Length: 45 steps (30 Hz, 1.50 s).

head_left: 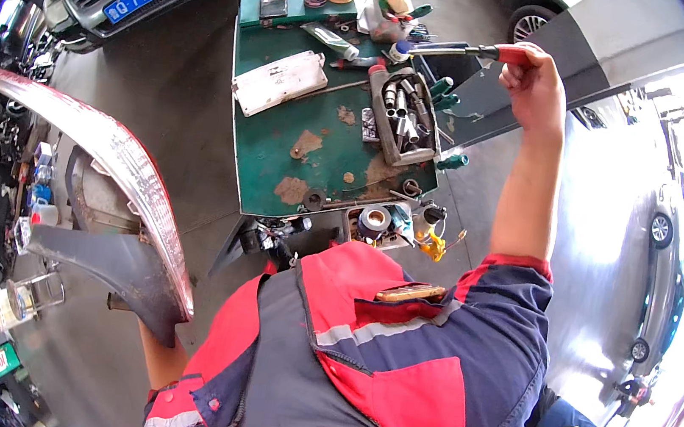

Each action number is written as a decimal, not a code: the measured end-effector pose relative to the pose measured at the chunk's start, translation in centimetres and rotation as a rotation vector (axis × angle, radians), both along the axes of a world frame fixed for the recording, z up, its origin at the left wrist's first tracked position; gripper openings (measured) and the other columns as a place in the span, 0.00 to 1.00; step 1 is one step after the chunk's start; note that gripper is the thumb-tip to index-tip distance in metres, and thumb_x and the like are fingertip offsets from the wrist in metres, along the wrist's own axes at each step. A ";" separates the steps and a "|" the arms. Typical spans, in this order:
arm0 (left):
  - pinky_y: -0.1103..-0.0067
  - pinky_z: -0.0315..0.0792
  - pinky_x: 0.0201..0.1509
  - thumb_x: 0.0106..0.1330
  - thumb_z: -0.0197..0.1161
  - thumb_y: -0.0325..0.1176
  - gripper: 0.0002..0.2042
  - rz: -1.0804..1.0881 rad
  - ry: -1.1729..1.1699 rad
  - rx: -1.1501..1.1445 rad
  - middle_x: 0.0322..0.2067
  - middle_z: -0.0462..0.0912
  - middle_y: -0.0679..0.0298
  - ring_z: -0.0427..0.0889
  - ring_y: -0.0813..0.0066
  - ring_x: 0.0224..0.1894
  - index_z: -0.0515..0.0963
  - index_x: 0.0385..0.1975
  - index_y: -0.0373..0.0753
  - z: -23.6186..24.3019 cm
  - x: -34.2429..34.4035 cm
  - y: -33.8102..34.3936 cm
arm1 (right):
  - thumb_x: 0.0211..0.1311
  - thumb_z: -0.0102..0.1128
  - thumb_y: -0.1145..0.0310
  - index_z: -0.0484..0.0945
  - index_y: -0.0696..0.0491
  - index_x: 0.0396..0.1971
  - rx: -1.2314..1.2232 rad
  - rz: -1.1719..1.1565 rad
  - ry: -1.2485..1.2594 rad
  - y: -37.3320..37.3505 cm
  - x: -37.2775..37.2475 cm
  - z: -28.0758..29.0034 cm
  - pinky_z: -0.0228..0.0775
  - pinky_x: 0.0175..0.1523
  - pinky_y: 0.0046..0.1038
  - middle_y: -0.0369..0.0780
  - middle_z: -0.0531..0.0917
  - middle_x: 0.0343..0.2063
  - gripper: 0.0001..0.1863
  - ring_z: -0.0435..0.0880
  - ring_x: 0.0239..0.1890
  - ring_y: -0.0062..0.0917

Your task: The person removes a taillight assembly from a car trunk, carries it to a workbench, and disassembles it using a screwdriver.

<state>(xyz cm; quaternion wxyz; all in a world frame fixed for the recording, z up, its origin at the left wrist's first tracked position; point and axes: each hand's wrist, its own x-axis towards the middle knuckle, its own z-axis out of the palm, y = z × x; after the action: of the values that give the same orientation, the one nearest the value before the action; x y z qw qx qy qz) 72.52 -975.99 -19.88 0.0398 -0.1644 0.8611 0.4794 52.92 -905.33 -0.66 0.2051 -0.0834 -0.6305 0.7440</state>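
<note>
Right hand (pixel 536 82), upper right of the frame, is closed around the red handle of a long tool (pixel 464 51), its shaft reaching left over the green table (pixel 280 163), kept clear above the socket tray (pixel 405 119). Lower left, the curved body panel (pixel 119 186) is carried low at the side, likely to clear the table edge; the left hand is hidden beneath it, so I cannot tell its grip. Open floor (pixel 179 82) lies between panel and table.
</note>
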 end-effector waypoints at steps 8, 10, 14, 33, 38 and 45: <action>0.69 0.65 0.66 0.66 0.56 0.32 0.24 -0.046 0.116 0.922 0.60 0.75 0.50 0.74 0.56 0.63 0.68 0.63 0.34 -1.9 -10.9 4.9 | 0.65 0.49 0.66 0.78 0.61 0.39 -0.242 0.219 0.134 -1.1 5.8 1.4 0.63 0.32 0.26 0.42 0.80 0.26 0.14 0.71 0.24 0.23; 0.68 0.66 0.66 0.66 0.56 0.33 0.25 -0.050 0.135 1.106 0.60 0.75 0.50 0.74 0.55 0.63 0.68 0.64 0.34 -1.6 -12.2 6.1 | 0.65 0.49 0.66 0.78 0.61 0.41 -0.259 0.251 0.120 -1.0 6.0 1.0 0.64 0.33 0.26 0.42 0.81 0.28 0.15 0.71 0.24 0.23; 0.67 0.67 0.65 0.65 0.57 0.35 0.26 -0.088 0.142 1.339 0.60 0.75 0.50 0.74 0.54 0.63 0.67 0.64 0.34 -0.4 -14.6 7.7 | 0.65 0.49 0.68 0.76 0.61 0.43 -0.138 0.192 0.160 -1.5 8.8 -1.2 0.78 0.44 0.33 0.46 0.83 0.34 0.13 0.84 0.39 0.31; 0.59 0.70 0.64 0.61 0.61 0.46 0.34 0.027 0.205 1.509 0.60 0.74 0.51 0.74 0.50 0.62 0.66 0.65 0.36 -0.1 -12.2 4.1 | 0.64 0.53 0.70 0.77 0.51 0.55 1.566 0.317 -0.280 -23.4 -19.8 -21.1 0.80 0.51 0.42 0.50 0.80 0.54 0.19 0.86 0.48 0.45; 0.55 0.74 0.61 0.57 0.62 0.53 0.39 0.255 0.060 1.453 0.59 0.74 0.50 0.74 0.48 0.61 0.64 0.66 0.36 -3.4 -12.5 -0.5 | 0.65 0.50 0.69 0.85 0.51 0.40 1.763 0.334 -0.267 -21.3 -22.9 -20.6 0.81 0.51 0.39 0.46 0.87 0.43 0.14 0.87 0.48 0.40; 0.59 0.74 0.61 0.66 0.57 0.54 0.33 0.011 0.100 1.386 0.57 0.76 0.49 0.78 0.52 0.57 0.68 0.63 0.34 -4.8 -18.4 -2.5 | 0.61 0.53 0.61 0.84 0.58 0.43 1.680 0.237 -0.583 -10.9 -26.8 -19.2 0.74 0.57 0.42 0.54 0.85 0.43 0.19 0.84 0.48 0.48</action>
<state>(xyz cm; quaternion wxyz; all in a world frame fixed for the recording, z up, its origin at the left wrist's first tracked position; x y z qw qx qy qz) 54.11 -978.47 -24.66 0.0937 -0.0831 0.3563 0.9259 26.15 -916.25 -19.90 -0.0479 -0.0258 -0.9985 0.0029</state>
